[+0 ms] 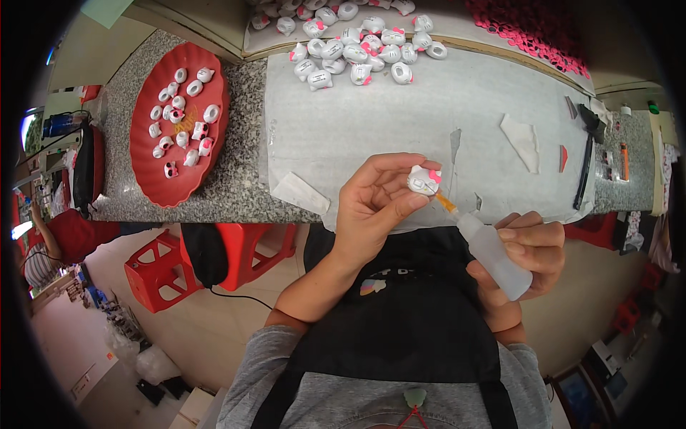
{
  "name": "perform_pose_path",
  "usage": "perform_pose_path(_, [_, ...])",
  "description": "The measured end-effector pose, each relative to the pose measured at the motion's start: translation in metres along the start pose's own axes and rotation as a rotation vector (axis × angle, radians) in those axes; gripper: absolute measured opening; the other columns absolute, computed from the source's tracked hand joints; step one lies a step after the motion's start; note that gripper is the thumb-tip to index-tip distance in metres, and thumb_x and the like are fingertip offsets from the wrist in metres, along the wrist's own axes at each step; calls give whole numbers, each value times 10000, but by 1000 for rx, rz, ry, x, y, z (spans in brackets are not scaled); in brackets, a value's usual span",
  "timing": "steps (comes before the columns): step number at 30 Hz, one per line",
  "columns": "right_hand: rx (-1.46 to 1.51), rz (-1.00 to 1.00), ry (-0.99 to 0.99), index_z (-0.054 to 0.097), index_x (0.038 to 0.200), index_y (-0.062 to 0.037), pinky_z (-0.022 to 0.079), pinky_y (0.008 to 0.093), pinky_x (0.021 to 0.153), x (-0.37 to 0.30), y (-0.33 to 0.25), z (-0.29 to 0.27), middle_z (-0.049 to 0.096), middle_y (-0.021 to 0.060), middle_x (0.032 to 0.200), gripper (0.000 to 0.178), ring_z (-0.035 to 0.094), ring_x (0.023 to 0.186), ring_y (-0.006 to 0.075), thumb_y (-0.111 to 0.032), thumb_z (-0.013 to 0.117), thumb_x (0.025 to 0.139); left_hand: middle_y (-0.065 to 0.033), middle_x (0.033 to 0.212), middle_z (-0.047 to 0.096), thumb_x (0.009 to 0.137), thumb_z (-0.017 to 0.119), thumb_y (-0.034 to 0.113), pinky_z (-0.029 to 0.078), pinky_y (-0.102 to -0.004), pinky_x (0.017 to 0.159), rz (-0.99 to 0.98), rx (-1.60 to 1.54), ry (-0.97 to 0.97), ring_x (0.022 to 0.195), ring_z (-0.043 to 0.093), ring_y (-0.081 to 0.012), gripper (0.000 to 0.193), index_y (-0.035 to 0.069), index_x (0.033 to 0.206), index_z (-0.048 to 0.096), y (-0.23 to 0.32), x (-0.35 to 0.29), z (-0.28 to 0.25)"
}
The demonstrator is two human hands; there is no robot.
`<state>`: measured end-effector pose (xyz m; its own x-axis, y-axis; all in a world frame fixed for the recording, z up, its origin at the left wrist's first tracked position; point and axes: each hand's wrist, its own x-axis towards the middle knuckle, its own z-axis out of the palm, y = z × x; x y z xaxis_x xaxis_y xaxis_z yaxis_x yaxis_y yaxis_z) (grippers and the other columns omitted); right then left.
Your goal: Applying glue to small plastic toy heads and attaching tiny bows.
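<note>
Between the thumb and fingers of my left hand [375, 193] is a small white cat-head figure [424, 180] with a pink bow. My right hand [525, 250] grips a translucent squeeze bottle [494, 256], tilted so that its amber nozzle tip [446, 203] points up at the figure. The tip is at the figure's lower right edge; whether it touches, I cannot tell. Both hands are over the front edge of a paper-covered worktop [371, 121]. A heap of similar white cat heads [354, 53] lies at the worktop's far side, some showing open undersides.
On the left, a red scalloped tray [146, 129] carries several white cat heads. Pink pieces [529, 32] fill the far right shelf. Torn paper scraps [522, 143] and a black stick-like tool [584, 171] lie to the right. Red stools [246, 250] stand below at left.
</note>
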<state>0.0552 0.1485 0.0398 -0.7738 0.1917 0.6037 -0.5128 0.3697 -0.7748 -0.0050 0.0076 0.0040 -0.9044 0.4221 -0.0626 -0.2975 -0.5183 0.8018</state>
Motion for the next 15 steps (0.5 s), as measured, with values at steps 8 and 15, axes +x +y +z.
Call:
perform_pose_path(8, [93,51,-1,507,804,-72,427,250,496,1,-2,-3,487,68,786,461,493,593,159,-31,777,433,-186,1002,490,697,526,-65,418,-288,785,110,185,-47,926,503,-205,337,-37,1014,414,-3,-2,-3])
perform_pose_path(15, [50,65,-44,504,792,-75,415,252,486,5,-4,-5,497,70,777,457,497,566,165,-36,777,427,-187,1030,465,698,504,-89,377,-307,834,182,317,-68,981,466,-232,328,-46,1011,414,-3,0,-4])
